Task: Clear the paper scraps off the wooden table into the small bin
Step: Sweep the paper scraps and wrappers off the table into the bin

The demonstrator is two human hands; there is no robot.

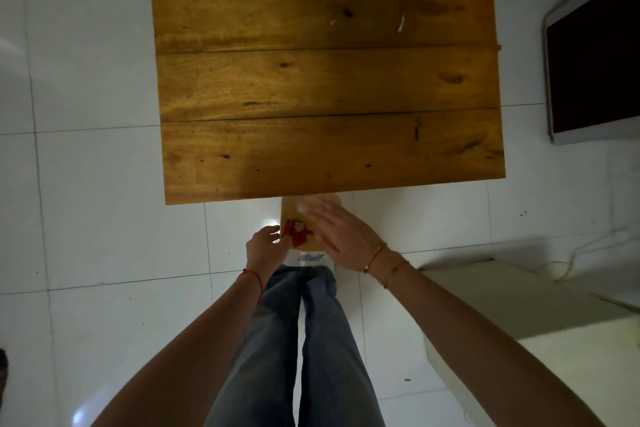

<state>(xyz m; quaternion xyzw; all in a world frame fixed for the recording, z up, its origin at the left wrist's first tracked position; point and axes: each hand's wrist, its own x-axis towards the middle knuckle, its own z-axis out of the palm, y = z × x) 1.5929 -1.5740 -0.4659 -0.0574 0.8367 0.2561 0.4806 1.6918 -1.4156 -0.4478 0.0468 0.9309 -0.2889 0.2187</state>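
The wooden table (325,80) fills the upper middle of the head view. Two small white paper scraps lie on its far right part, one (401,22) long and thin, the other (333,22) tiny. Just below the table's near edge sits the small tan bin (294,210), with red and white scraps (298,233) in it. My left hand (265,244) curls around the bin's left rim. My right hand (341,236) is flat with fingers apart over the bin's right side, slightly blurred, and holds nothing.
White tiled floor (97,184) surrounds the table. A dark screen in a white frame (592,62) leans at the right. A pale low bench (519,308) stands at the lower right, with a white cable (588,246) behind it. My legs in jeans (304,340) are below the bin.
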